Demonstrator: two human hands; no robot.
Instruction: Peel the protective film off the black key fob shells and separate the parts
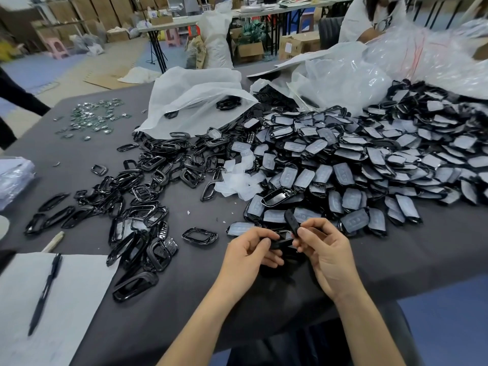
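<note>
Head view.

- Left hand (pixel 248 249): at 6 o'clock, over the near part of the table (pixel 206 299); grip pinched on the left end of a black key fob shell (pixel 283 243).
- Right hand (pixel 326 250): just right of the left hand; grip closed, thumb and fingers on the same shell, where one black piece stands tilted upward. Cannot tell whether the pieces are fully apart.
- Heap of film-covered shells (pixel 356 159): from 12 to 3 o'clock of the hands, near edge just beside the fingertips.
- Loose film pieces (pixel 237 180): pale, at 11 o'clock of the hands, against the heap.
- Black frames (pixel 148 186): bare, scattered from 9 to 11 o'clock.
- White bag (pixel 190 101): open, at 12 o'clock, a few black parts inside.
- Clear bags (pixel 422 54): at 1 to 2 o'clock, behind the heap.
- Small metal parts (pixel 92 117): at 10 o'clock, well apart from the frames.
- Paper sheet (pixel 66 313): at 8 o'clock, pen (pixel 45 291) lying on it.
</note>
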